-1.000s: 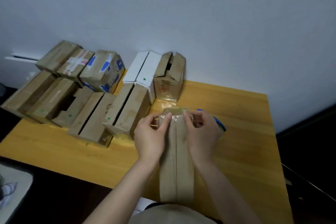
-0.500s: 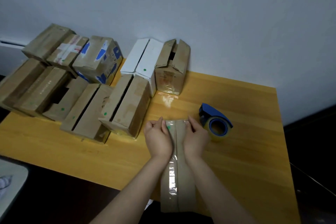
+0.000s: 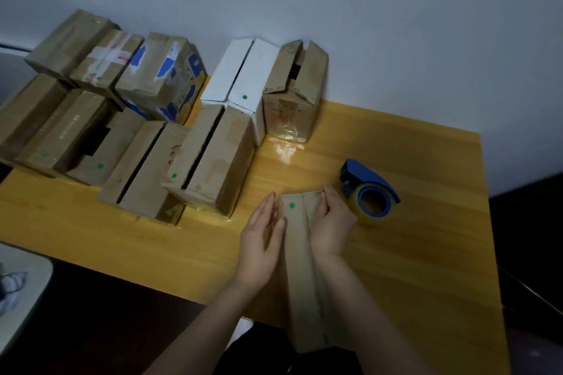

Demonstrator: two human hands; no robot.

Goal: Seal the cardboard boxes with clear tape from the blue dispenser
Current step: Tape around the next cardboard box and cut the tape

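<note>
Hands flank a long box [image 3: 301, 268] lying lengthwise on the table [image 3: 426, 253], its near end past the table edge toward the person. Left hand [image 3: 262, 240] is flat and open, fingers straight, palm against the box's left side near the far end. Right hand [image 3: 332, 222] wraps the right side, fingers curled over the top edge (closed on the box). Green dot [image 3: 291, 205] sits on the top flap by the far end; centre seam runs the full length. Whether tape covers it can't be told.

Dispenser [image 3: 367, 189], blue w/ a clear roll, rests on the table just right of the right hand, not touching it.

More boxes [image 3: 210, 158] crowd the table's left and back, some w/ open seams, incl. a white one [image 3: 240, 79] against the wall [image 3: 365, 9].
</note>
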